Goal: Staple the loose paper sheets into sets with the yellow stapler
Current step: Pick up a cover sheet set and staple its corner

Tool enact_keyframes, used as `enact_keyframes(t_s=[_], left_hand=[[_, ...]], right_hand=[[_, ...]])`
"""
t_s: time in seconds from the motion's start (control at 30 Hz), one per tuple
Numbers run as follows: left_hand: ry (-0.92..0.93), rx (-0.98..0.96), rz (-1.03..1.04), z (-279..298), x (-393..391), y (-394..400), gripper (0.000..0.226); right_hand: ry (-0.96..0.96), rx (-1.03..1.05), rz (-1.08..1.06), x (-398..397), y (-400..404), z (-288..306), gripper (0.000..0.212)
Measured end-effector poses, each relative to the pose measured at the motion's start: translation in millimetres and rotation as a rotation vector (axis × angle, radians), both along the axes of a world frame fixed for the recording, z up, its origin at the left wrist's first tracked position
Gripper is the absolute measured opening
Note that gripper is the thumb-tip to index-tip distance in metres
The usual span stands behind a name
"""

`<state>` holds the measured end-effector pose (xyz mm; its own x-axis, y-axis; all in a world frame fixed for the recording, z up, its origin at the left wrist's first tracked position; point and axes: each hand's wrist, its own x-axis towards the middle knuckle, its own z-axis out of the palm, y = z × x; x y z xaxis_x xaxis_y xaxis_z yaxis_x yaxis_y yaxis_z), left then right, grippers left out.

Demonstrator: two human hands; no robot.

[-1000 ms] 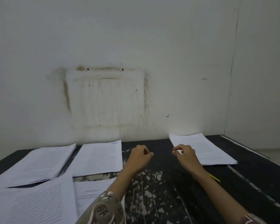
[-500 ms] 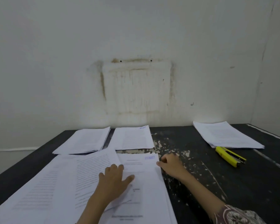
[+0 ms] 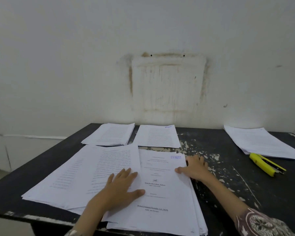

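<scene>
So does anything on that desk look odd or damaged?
Yes. The black table has paint flaked off in pale patches beside the right hand, and the near paper stack is fanned unevenly at its right edge.

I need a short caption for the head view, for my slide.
Both hands, left and right, rest on paper sheets while the yellow stapler lies untouched.

We see two bare forearms and two bare hands, the left hand point(image 3: 122, 185) and the right hand point(image 3: 194, 168), with no rings, watch or gloves on either. On the right arm we see a patterned sleeve point(image 3: 260, 223), brownish with pale floral and scroll shapes. On the left arm we see only the edge of a similar patterned cuff point(image 3: 73, 233).
</scene>
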<state>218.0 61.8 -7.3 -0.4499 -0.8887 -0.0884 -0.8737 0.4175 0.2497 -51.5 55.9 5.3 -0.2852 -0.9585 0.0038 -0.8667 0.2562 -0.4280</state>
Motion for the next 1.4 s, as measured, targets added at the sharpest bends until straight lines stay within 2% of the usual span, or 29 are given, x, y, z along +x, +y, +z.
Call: enact_keyframes(t_s=[0.13, 0.2, 0.3, 0.43, 0.6, 0.7, 0.77, 0.97, 1.1, 1.27, 1.33, 1.4], left_hand=[[0.023, 0.030, 0.037, 5.4, 32.6, -3.4, 0.103], [0.114, -0.017, 0.073, 1.5, 47.4, -7.8, 0.115], [0.256, -0.156, 0.125, -3.6, 56.4, -8.9, 0.094], [0.190, -0.280, 0.095, -11.5, 52.3, -4.2, 0.088], [0.152, -0.302, 0.096, -17.4, 53.8, -5.9, 0.088], [0.143, -0.302, 0.088, -18.0, 52.8, -5.7, 0.086], [0.141, -0.302, 0.090, -17.0, 52.4, -5.0, 0.088], [0.108, -0.266, 0.109, -14.3, 51.8, -3.7, 0.091], [0.139, -0.147, 0.141, -6.5, 50.2, -2.5, 0.085], [0.116, 0.010, 0.228, 15.1, 39.7, -2.1, 0.053], [0.208, -0.010, 0.255, 26.7, 27.8, -1.0, 0.054], [0.430, -0.033, 0.248, 41.9, 11.6, 0.4, 0.057]], right_hand=[[-0.033, 0.019, -0.024, 2.4, -10.3, 2.9, 0.047], [-0.067, 0.015, -0.047, 4.3, -16.4, 3.3, 0.051], [-0.077, -0.003, -0.067, 6.9, -24.5, 5.4, 0.050], [-0.082, -0.023, -0.077, 8.5, -30.3, 5.4, 0.043], [-0.154, -0.093, -0.049, 8.7, -31.6, -0.6, 0.029], [-0.395, -0.170, 0.024, 9.7, -32.6, -2.0, 0.024], [-0.528, -0.175, 0.103, 12.9, -26.0, 5.6, 0.010], [-0.695, -0.026, 0.294, 9.8, -6.7, 25.4, 0.037], [-0.828, -0.160, 0.155, 4.9, -5.5, 28.3, 0.037], [-0.904, -0.413, 0.023, -6.3, -2.3, 44.9, 0.034], [-0.963, -0.501, 0.030, -11.7, -0.6, 51.6, 0.035], [-1.042, -0.575, 0.043, -15.3, 1.0, 57.8, 0.037]])
